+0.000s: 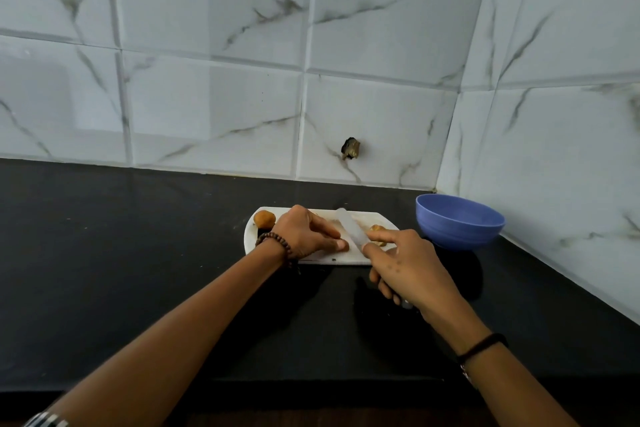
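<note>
A white cutting board lies on the black counter. My right hand grips a knife by its handle, index finger stretched along the pale blade, which lies across the board. My left hand rests on the board just left of the blade, fingers bent down over something I cannot make out. A round brown fruit or vegetable sits at the board's far left corner. A smaller brown piece lies right of the blade, partly hidden by my right index finger.
A blue bowl stands right of the board, close to the tiled corner. Marble-look wall tiles rise behind and to the right; one has a chipped hole. The black counter stretches left and toward me.
</note>
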A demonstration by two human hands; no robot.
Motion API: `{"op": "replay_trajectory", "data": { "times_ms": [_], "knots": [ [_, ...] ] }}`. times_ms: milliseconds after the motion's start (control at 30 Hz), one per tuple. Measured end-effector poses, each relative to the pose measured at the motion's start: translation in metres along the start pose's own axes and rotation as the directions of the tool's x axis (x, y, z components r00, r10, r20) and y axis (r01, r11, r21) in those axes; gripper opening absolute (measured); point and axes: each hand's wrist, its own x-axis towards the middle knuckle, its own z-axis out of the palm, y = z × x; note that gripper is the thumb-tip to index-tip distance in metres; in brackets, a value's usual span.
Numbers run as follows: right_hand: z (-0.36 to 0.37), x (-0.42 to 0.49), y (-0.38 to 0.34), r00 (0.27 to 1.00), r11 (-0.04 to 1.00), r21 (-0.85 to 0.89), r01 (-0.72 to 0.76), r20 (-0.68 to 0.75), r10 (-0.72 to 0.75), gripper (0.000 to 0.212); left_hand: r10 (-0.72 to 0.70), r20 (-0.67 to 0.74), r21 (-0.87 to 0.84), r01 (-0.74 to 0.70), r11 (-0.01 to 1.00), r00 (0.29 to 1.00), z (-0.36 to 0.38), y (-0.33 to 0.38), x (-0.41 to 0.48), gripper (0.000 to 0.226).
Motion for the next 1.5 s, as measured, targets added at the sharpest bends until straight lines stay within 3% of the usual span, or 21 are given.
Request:
{"op": "replay_trajectory", "data": {
  "times_ms": [733, 967, 1500],
  "knots": [
    [-0.002, -0.002, -0.007, 0.999, 0.991, -0.132, 0.0, 0.051, 0.006, 0.036, -0.042, 0.004, -0.043, 0.042, 0.998, 0.999, 0.001, 0.006, 0.0, 0.016],
    [-0.003, 0.002, -0.01, 0.998, 0.977, -0.212, 0.035, 0.063, -0.022, 0.026, -0.054, -0.014, -0.047, 0.053, 0.997, 0.998, 0.003, 0.005, 0.0, 0.014],
    [0.013, 0.021, -0.015, 0.997, 0.94, -0.333, 0.073, 0.039, -0.064, 0.029, -0.067, -0.032, -0.037, 0.066, 0.997, 0.997, 0.005, 0.002, 0.0, 0.014]
  ]
}}
